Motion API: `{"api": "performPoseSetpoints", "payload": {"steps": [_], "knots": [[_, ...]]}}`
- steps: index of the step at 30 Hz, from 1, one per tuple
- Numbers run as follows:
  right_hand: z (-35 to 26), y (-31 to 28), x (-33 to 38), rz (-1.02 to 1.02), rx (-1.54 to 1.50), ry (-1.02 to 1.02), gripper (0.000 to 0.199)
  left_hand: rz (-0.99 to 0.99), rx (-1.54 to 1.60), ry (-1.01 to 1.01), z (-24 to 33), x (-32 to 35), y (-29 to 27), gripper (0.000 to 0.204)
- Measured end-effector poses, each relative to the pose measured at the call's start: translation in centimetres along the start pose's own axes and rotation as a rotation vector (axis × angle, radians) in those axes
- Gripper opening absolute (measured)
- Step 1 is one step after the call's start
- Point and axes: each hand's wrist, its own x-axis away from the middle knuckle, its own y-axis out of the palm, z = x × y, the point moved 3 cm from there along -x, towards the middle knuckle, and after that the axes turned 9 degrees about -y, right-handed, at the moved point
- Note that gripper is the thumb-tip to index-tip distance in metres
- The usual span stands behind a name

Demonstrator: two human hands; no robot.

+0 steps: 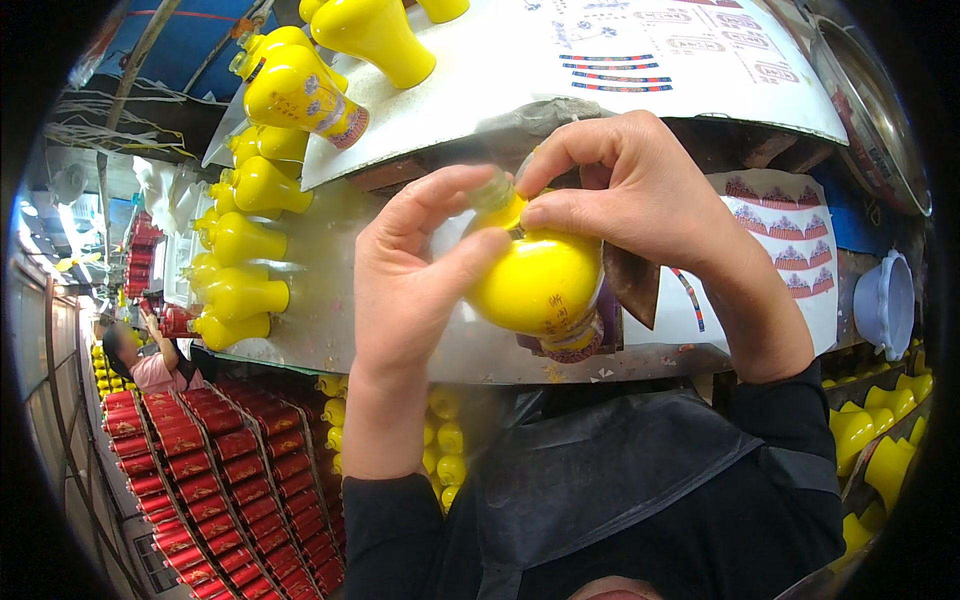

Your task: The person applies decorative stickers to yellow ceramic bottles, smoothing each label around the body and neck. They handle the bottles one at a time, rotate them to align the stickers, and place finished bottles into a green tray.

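Hands meet at centre frame, where I see my left hand [405, 290] cradling the yellow bottle [535, 285] to steady it while my right hand [625, 190] pinches its neck, more bottles [245, 240] lining the counter [330, 340] at left.

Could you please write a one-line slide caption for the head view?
Both hands, left hand and right hand, grip a glossy yellow bottle at its neck above the worktable.

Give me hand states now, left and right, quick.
Left hand: closed around the yellow bottle, thumb across its body.
Right hand: fingertips pinched at the bottle's neck, on the clear cap.
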Motion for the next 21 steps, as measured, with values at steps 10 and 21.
{"api": "performPoseSetpoints", "payload": {"steps": [10, 21], "knots": [[0.4, -0.3, -0.3, -0.054, -0.072, 0.06, 0.013, 0.011, -0.047, -0.003, 0.8, -0.1, 0.4, 0.043], [0.3, -0.2, -0.2, -0.046, -0.077, 0.074, 0.012, 0.172, -0.24, 0.071, 1.4, 0.6, 1.6, 0.032]]}}
